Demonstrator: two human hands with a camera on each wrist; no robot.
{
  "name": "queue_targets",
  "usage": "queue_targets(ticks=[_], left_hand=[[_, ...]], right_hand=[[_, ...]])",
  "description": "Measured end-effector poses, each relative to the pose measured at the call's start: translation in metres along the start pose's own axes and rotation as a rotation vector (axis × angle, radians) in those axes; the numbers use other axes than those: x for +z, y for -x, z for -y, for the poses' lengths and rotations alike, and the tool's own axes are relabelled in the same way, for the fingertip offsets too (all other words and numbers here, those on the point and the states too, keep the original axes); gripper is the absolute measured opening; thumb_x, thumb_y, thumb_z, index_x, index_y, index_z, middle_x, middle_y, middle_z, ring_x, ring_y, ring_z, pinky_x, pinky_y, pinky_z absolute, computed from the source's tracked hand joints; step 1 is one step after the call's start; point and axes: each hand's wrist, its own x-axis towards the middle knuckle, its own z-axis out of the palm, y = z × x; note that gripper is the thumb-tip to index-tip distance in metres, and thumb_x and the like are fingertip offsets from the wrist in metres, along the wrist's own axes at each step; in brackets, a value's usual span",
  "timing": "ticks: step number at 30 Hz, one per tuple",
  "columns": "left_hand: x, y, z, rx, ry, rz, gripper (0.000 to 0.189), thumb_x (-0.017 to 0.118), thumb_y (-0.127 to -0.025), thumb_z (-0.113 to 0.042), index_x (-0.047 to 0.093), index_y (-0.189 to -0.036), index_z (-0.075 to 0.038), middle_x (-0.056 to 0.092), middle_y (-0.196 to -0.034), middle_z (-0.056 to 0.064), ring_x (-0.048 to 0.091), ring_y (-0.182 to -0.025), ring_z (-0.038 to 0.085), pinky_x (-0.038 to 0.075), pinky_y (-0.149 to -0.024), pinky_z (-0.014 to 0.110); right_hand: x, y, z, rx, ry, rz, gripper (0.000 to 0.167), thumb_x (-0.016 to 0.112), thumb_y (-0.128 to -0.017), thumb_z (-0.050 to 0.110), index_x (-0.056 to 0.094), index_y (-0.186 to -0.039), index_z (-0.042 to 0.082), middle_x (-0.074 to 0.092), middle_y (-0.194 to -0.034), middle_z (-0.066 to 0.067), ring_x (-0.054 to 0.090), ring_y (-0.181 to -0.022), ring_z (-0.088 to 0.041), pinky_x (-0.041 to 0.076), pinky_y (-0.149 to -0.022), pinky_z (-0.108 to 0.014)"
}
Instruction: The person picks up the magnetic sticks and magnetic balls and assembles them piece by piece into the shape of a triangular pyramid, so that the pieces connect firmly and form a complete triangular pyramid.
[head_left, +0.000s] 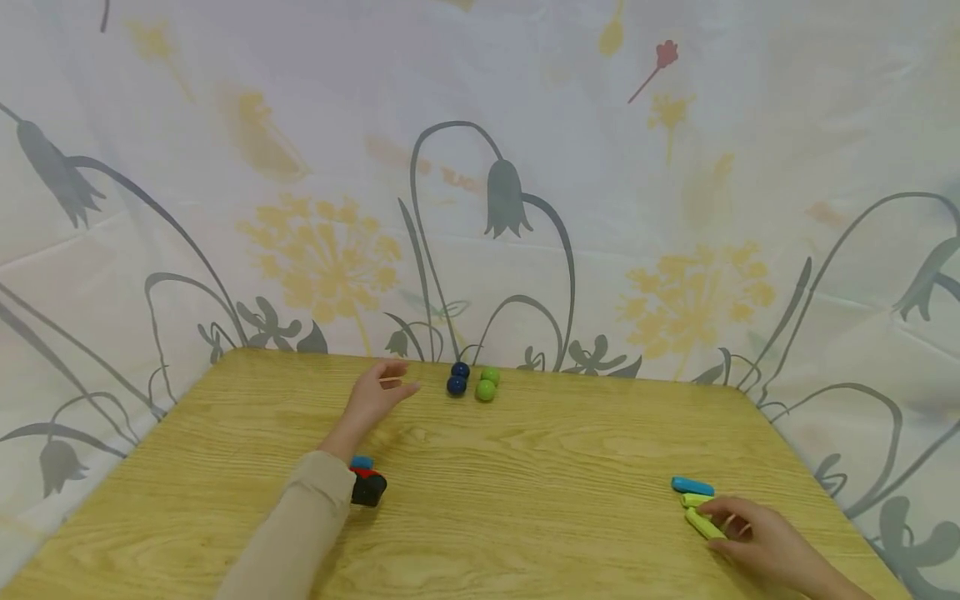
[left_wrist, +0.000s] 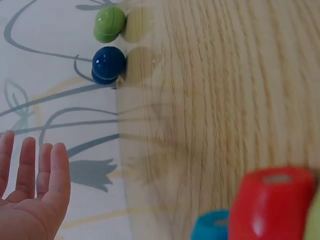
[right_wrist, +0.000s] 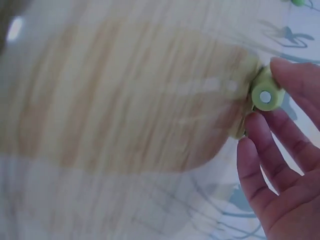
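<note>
In the head view, near the tabletop's (head_left: 525,500) right edge, the right grip (head_left: 765,537) pinches a lime stick (head_left: 702,524); the left grip (head_left: 375,397) hovers toward the far edge. Left wrist: relaxed, empty. Right wrist: apparently positioning the stick, which calls for steady pinching.

We see the left grip (head_left: 377,395) near two dark blue balls (head_left: 457,385) and two green balls (head_left: 486,389) on the tabletop (head_left: 540,467). The right grip (head_left: 763,540) pinches a lime stick (head_left: 702,523), with a second lime stick (head_left: 695,500) and a blue stick (head_left: 692,486) close by.
</note>
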Motion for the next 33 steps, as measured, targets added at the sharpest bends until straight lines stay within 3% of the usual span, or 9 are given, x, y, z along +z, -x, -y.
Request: queue_targets(ticks=[7, 14, 18, 26, 33], left_hand=[[0.012, -0.012, 0.001, -0.021, 0.031, 0.021, 0.047, 0.066, -0.088, -0.019, 0.051, -0.129, -0.002, 0.048, -0.128, 0.020, 0.045, -0.118, 0.037, 0.042, -0.093, 0.046], [0.024, -0.023, 0.001, -0.037, -0.041, 0.084, 0.050, 0.066, -0.087, -0.025, 0.052, -0.129, -0.002, 0.051, -0.126, 0.018, 0.046, -0.115, 0.037, 0.043, -0.090, 0.047], [0.031, -0.032, 0.005, -0.051, -0.074, 0.139, 0.046, 0.064, -0.088, -0.015, 0.052, -0.129, 0.000, 0.050, -0.128, 0.019, 0.046, -0.116, 0.037, 0.042, -0.091, 0.047], [0.043, -0.046, 0.008, 0.057, -0.163, 0.246, 0.045, 0.065, -0.087, -0.007, 0.052, -0.130, 0.000, 0.046, -0.133, 0.019, 0.043, -0.120, 0.039, 0.042, -0.093, 0.046], [0.052, -0.057, 0.002, 0.013, -0.166, 0.274, 0.046, 0.066, -0.087, -0.007, 0.053, -0.131, -0.008, 0.040, -0.140, 0.017, 0.034, -0.128, 0.037, 0.039, -0.095, 0.049]], right_hand=[[-0.001, -0.003, 0.004, 0.049, -0.036, 0.063, 0.022, 0.071, -0.082, 0.009, 0.062, -0.099, 0.000, 0.060, -0.088, 0.005, 0.052, -0.071, 0.001, 0.047, -0.056, -0.024], [0.001, -0.004, 0.013, 0.054, -0.103, 0.060, 0.018, 0.069, -0.082, 0.004, 0.063, -0.099, -0.001, 0.062, -0.091, 0.005, 0.051, -0.073, 0.001, 0.048, -0.057, -0.024], [0.004, -0.006, 0.018, 0.016, -0.159, 0.062, 0.019, 0.067, -0.083, 0.002, 0.062, -0.102, 0.000, 0.062, -0.093, 0.007, 0.052, -0.075, 0.000, 0.048, -0.058, -0.024], [0.009, -0.014, 0.031, -0.096, -0.196, 0.018, 0.023, 0.067, -0.082, -0.003, 0.062, -0.103, 0.005, 0.061, -0.095, 0.008, 0.052, -0.076, -0.002, 0.048, -0.058, -0.024], [0.018, -0.025, 0.042, -0.117, -0.235, 0.035, 0.022, 0.066, -0.083, -0.002, 0.062, -0.104, 0.001, 0.061, -0.097, 0.003, 0.053, -0.077, -0.003, 0.049, -0.059, -0.025]])
